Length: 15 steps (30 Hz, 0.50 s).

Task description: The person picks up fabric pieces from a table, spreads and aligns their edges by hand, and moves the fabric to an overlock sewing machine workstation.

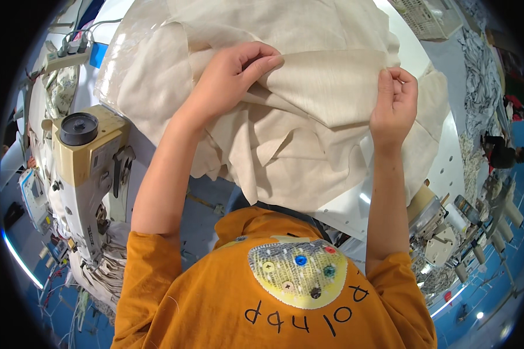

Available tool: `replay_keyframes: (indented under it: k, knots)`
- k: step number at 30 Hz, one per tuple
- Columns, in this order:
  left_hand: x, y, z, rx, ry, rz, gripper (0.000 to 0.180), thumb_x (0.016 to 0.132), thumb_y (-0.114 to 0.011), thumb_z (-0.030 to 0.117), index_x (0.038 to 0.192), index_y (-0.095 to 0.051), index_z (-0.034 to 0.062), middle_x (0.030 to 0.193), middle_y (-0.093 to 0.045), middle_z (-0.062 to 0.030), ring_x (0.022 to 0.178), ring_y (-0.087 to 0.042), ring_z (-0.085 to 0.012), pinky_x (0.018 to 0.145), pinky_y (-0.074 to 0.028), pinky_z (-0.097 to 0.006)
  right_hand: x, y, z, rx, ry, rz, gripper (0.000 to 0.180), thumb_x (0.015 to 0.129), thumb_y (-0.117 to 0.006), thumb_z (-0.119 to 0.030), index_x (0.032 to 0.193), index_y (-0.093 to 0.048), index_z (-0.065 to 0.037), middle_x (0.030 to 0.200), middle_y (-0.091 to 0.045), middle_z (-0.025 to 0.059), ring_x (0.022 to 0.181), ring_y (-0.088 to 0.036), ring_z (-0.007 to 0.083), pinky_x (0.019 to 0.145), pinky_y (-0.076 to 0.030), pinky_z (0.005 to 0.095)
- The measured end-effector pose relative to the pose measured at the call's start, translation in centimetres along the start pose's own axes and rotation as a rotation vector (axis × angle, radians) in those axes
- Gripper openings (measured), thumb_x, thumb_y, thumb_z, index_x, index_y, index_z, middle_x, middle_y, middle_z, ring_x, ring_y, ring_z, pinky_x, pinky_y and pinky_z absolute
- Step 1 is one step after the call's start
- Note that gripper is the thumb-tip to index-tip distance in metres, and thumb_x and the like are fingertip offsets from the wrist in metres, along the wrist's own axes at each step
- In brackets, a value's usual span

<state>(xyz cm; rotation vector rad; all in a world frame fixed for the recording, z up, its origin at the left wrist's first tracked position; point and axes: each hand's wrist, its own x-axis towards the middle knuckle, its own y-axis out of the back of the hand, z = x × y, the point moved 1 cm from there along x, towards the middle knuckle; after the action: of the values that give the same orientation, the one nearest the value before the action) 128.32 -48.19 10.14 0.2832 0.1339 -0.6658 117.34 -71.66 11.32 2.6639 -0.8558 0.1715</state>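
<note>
A large piece of beige cloth [332, 87] lies bunched and folded over a white table and hangs toward me at the near side. My left hand [233, 72] pinches the cloth's upper edge near the middle, thumb against fingertips. Farther right, my right hand [395, 102] grips the same edge at its corner, with its fingers curled. Between the two hands the edge runs nearly straight, and a smooth panel hangs below it. Loose folds gather under my left wrist.
To the left stands a cream and white sewing machine [90, 151] with a black round knob. Another machine [439, 241] is at the lower right. The white tabletop [451, 157] shows beside the cloth. A pale basket [428, 17] sits at the far right, near grey fabric piles [480, 70].
</note>
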Motion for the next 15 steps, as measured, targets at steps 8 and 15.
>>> replay_keyframes:
  k: [8,15]
  knots:
    - [0.1,-0.9,-0.9,0.124,-0.192,0.256,0.019,0.09,-0.068,0.018,0.103,-0.069,0.0033,0.077,-0.067,-0.003,0.067,-0.06,-0.0132,0.061,-0.047,-0.026,0.1,0.0,1.7,-0.153,-0.037,-0.014,0.012,0.098,-0.058,-0.008,0.106,-0.055,0.001,0.087,-0.06,-0.0006,0.074,-0.052,0.0031,0.065,-0.041,0.0163]
    - [0.6,-2.0,-0.4,0.612,-0.262,0.381,0.027,0.08,-0.074,0.016,0.106,-0.068,0.0099,0.086,-0.07,-0.0044,0.078,-0.066,-0.0205,0.065,-0.051,-0.031,0.8,-0.9,3.6,-0.176,-0.098,0.036,0.009,0.095,-0.063,-0.009,0.098,-0.06,-0.001,0.072,-0.059,-0.0023,0.061,-0.047,0.0028,0.054,-0.039,0.0185]
